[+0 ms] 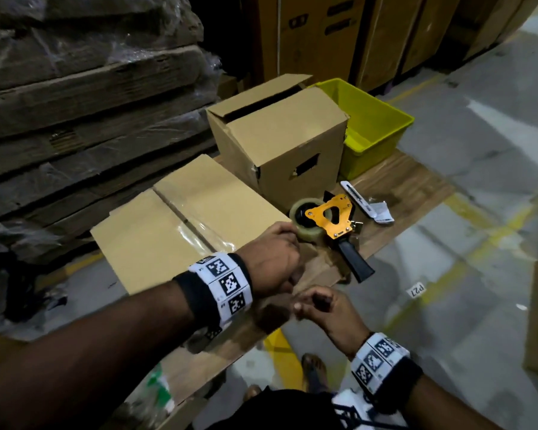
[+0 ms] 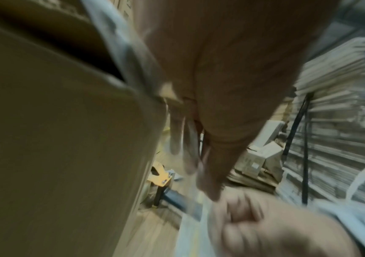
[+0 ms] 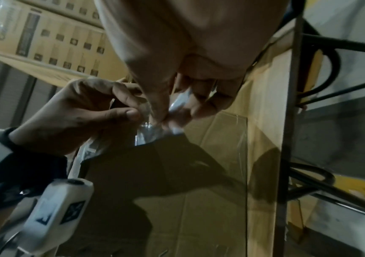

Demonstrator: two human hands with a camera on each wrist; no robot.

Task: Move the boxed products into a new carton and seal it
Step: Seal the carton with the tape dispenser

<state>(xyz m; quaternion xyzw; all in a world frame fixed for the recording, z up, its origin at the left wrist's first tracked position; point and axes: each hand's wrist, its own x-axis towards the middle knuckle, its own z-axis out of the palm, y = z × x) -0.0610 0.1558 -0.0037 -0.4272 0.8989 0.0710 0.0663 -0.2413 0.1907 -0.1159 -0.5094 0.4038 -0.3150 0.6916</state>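
A closed carton (image 1: 180,231) lies in front of me with clear tape (image 1: 199,231) along its middle seam. At its near right corner my left hand (image 1: 274,262) and my right hand (image 1: 314,305) meet. In the right wrist view the left hand (image 3: 137,113) and the right hand (image 3: 166,118) both pinch a crumpled end of clear tape (image 3: 148,130) at the carton's edge (image 3: 199,156). The left wrist view is blurred; it shows the carton's side (image 2: 56,139) and my right hand (image 2: 265,226) with curled fingers. A second carton (image 1: 280,141) stands behind, flaps partly open.
An orange tape dispenser (image 1: 330,218) with a black handle lies right of the taped carton. A white box cutter (image 1: 359,198) lies beyond it. A yellow-green bin (image 1: 373,128) stands behind right. Wrapped cardboard stacks (image 1: 75,103) wall off the left. Floor with yellow lines lies on the right.
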